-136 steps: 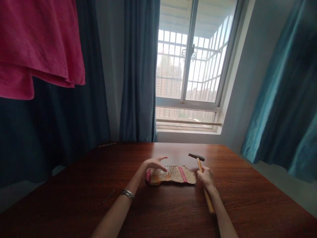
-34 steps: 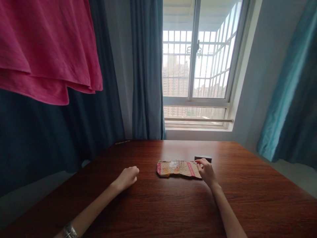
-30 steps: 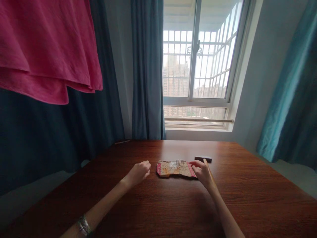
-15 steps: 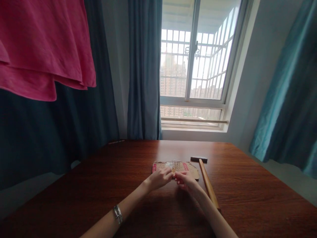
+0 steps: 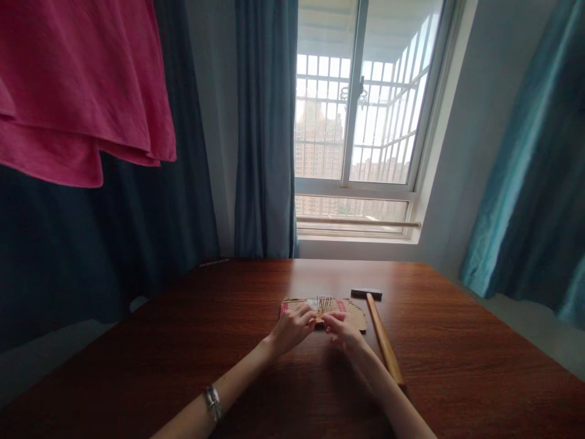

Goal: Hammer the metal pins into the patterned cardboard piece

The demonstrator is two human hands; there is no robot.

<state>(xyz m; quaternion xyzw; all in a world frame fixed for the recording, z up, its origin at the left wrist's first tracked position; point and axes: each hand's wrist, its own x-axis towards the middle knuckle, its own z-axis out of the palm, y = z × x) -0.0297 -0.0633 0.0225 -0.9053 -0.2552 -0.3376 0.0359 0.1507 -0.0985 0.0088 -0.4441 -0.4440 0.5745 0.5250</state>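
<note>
A flat piece of cardboard with pink-red patches and many small holes lies on the table. Several thin dark nails stand upright in a row near its far edge. Across the left part of the cardboard lies my left hand, its fingers bent down onto the near edge. Just to the right, my right hand has thumb and forefinger pinched together at the near side of the cardboard. Whatever sits in that pinch is too small to make out. The fingertips of both hands are close together.
On the brown wooden table, a hammer lies right of the cardboard, its head away from me and its wooden handle beside my right forearm. A pink cloth hangs at upper left. Behind the table are a window and blue curtains.
My left hand's fingers have loosened slightly and shifted a little left, away from the right fingertips. My right hand stays pinched in nearly the same spot. Cardboard and hammer stay in place.
</note>
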